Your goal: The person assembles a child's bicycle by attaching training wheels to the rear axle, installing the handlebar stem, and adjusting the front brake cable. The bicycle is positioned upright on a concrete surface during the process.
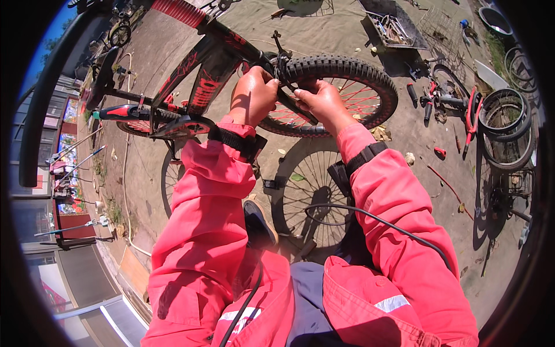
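A black-and-red bicycle (209,81) stands tilted in front of me, its knobby front tyre (370,72) with red spokes to the right. My left hand (252,97) is closed in a pinch beside the upper fork, near the brake arm (280,46). On the other side of the black fork leg (293,106), my right hand (327,105) is closed too, thumb pointing left against the fork area. The fingers hide whatever small part lies between them. Both hands are close together, with the tyre's left end just above them.
An open metal tray of tools (392,29) lies at the far right. Loose wheels (509,118), a red frame part (472,115) and black grips (411,94) are scattered on the right. A pale hose (126,191) runs along the ground at left. My shoe (259,224) is below.
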The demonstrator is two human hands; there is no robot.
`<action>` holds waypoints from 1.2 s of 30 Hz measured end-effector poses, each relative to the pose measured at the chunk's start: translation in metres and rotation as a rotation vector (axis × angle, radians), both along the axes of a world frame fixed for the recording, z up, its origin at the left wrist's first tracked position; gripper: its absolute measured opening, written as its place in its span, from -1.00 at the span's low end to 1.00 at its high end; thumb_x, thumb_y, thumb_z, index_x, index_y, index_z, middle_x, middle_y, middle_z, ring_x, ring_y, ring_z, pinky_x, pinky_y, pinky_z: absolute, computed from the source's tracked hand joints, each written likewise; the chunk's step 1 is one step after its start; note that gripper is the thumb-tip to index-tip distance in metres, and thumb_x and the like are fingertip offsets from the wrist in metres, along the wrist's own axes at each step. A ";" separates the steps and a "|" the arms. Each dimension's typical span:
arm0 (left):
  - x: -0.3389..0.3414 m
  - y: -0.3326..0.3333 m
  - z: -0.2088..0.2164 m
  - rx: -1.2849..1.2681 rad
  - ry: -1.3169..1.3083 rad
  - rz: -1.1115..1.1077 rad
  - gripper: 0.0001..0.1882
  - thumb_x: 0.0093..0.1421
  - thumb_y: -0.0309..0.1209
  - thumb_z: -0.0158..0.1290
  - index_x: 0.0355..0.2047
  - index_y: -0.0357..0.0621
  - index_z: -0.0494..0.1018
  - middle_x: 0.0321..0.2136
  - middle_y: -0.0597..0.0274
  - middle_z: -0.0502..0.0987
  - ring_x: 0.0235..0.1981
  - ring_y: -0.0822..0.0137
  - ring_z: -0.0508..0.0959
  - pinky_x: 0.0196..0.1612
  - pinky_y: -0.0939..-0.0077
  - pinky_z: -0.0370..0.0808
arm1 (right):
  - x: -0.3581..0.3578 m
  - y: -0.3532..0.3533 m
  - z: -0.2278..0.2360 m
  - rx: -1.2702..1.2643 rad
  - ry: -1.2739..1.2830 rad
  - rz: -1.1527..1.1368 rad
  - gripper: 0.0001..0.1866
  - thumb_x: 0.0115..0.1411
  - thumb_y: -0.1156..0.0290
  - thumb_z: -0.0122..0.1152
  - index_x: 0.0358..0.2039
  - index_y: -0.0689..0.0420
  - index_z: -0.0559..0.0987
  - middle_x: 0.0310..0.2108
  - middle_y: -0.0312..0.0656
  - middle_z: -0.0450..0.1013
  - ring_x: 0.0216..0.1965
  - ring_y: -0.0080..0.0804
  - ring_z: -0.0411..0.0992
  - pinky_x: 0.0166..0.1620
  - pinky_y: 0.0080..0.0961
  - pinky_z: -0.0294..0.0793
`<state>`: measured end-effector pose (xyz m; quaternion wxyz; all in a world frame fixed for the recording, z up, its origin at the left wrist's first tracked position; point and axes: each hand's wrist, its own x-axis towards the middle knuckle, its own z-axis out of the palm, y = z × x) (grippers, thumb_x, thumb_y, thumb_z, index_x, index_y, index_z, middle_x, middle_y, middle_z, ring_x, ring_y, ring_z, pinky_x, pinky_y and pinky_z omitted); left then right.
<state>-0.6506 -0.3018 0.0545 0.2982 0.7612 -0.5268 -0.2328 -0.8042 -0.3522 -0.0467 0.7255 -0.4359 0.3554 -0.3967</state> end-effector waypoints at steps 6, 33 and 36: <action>0.009 0.000 -0.003 0.070 0.112 0.119 -0.61 0.23 -0.19 0.28 -0.54 -0.31 0.56 -0.61 0.25 0.55 -0.60 0.41 0.54 -0.54 0.43 0.43 | 0.000 -0.002 -0.002 0.026 -0.016 0.040 -0.75 0.30 0.51 0.28 -0.02 0.21 0.56 -0.12 -0.26 0.56 -0.16 -0.51 0.53 -0.10 -0.49 0.58; 0.027 0.000 -0.018 0.202 0.737 -0.032 -0.71 0.30 -0.09 0.22 -0.46 0.06 0.54 -0.64 0.56 0.36 -0.65 0.59 0.26 -0.56 0.61 0.07 | -0.002 0.008 0.013 -0.027 0.041 0.070 -0.70 0.26 0.56 0.29 -0.01 0.33 0.55 -0.12 -0.16 0.57 -0.16 -0.45 0.55 -0.10 -0.51 0.63; 0.030 0.003 -0.016 0.164 0.748 -0.026 -0.72 0.33 -0.09 0.19 -0.38 0.01 0.52 -0.62 0.52 0.38 -0.64 0.58 0.29 -0.56 0.61 0.10 | -0.002 0.007 0.012 -0.035 0.051 0.083 -0.71 0.25 0.55 0.30 -0.02 0.32 0.55 -0.15 -0.17 0.58 -0.19 -0.46 0.55 -0.14 -0.51 0.62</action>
